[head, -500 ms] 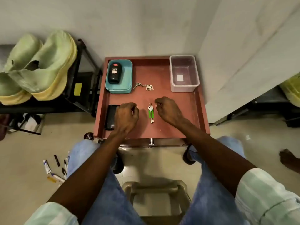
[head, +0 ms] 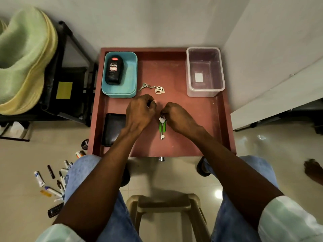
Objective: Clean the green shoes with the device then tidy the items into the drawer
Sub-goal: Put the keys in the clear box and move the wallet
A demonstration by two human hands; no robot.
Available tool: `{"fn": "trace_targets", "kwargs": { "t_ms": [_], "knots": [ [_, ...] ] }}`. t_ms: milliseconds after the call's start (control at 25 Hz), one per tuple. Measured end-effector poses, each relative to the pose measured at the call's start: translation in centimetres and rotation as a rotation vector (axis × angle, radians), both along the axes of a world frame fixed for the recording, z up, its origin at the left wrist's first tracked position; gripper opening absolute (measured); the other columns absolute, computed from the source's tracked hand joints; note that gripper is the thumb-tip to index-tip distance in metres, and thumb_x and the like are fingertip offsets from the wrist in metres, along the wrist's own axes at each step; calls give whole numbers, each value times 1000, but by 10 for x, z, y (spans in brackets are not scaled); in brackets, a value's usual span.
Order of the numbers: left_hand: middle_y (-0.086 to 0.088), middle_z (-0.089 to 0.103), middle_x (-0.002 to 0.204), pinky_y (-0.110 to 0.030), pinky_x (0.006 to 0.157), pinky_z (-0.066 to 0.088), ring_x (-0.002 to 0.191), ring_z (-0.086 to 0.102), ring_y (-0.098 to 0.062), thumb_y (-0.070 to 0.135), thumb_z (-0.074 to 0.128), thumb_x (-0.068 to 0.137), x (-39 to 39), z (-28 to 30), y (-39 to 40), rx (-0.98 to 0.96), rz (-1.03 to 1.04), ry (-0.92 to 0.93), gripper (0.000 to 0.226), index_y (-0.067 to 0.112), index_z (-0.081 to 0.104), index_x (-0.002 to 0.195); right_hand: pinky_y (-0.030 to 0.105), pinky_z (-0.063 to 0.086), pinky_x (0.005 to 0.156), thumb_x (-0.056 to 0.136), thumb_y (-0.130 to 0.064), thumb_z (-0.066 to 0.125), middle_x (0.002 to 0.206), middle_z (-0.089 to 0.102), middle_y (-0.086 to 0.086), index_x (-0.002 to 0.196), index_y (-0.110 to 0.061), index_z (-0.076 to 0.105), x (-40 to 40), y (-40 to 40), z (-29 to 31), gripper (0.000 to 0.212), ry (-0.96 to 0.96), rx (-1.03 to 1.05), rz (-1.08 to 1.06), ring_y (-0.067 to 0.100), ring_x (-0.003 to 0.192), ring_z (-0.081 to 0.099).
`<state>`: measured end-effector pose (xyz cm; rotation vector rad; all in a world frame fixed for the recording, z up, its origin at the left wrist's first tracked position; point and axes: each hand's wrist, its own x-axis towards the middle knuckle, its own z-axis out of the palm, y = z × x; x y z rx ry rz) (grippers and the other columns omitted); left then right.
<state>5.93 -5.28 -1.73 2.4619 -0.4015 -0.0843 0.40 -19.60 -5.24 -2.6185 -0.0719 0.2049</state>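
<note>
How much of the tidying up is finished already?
Partly. The black polish bottle lies in the teal tray, and a black wallet sits in the red drawer. The right hand pinches the top of the green-tagged key; the left hand is curled beside it. Still loose: the small key bunch. The clear box holds nothing, and pens and tubes lie on the floor.

Pale wall (head: 157,20) behind, glossy beige tiled floor (head: 262,151), black rack (head: 70,70) left, plastic stool (head: 162,203) below.
</note>
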Motion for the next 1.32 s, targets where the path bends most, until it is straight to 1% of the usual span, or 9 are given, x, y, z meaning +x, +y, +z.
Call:
{"fn": "trace_targets", "kwargs": {
  "t_ms": [280,400,480,640,760,920,1040,1120,1320],
  "knots": [
    [-10,72,87,-37,73,52,84,65,-30,21,58,85,14,0,-3,-74,100,43,17,11,71,89,26,53,74,90,-4,62,85,74,5,93,-5,76,-4,-21,37,15,75,507,-224,14,76,68],
    [-9,72,86,-38,74,53,83,65,-28,20,57,84,13,0,-5,-104,98,62,17,11,72,88,36,56,75,91,-8,64,85,74,9,89,-8,75,-9,-29,56,11,-40,676,-352,24,77,69],
    [-8,72,86,-39,75,53,83,64,-27,20,57,84,12,1,-6,-130,88,61,18,11,72,87,41,59,74,91,-11,65,90,74,6,91,-16,74,-10,-38,68,10,-131,788,-479,21,80,70],
    [-9,71,89,-34,78,48,92,60,-26,19,59,86,11,4,-13,-137,78,40,18,10,73,90,39,61,69,92,-7,63,95,74,9,95,-8,71,1,-70,98,9,-271,949,-700,23,88,70],
    [-8,72,88,-32,77,48,88,63,-25,19,59,85,12,3,-16,-142,47,31,18,10,74,89,38,61,65,91,-1,56,93,73,13,86,-10,68,24,-107,107,15,-311,831,-792,27,86,70],
    [-7,72,89,-30,76,44,89,61,-24,18,60,86,12,0,-19,-128,24,19,18,9,74,89,32,57,55,88,-1,53,83,73,7,75,-15,65,62,-139,94,23,-226,577,-848,24,77,71],
    [-8,71,87,-30,75,44,90,59,-25,17,61,86,10,-2,-18,-132,26,14,15,9,73,87,37,58,72,87,-4,54,92,73,13,84,-4,70,89,-149,75,16,-120,285,-810,29,85,70],
    [-9,71,86,-31,75,46,85,62,-26,17,62,86,11,-3,-18,-141,24,26,15,8,73,87,31,51,79,89,-9,51,103,69,17,95,1,69,99,-151,62,21,-90,50,-733,33,98,65],
    [-9,72,87,-31,73,50,81,65,-25,19,61,88,10,-8,-21,-118,-6,34,16,9,73,89,34,44,87,93,-4,44,114,65,20,107,2,65,103,-149,42,25,-123,-170,-643,34,109,60]
  ]
}}
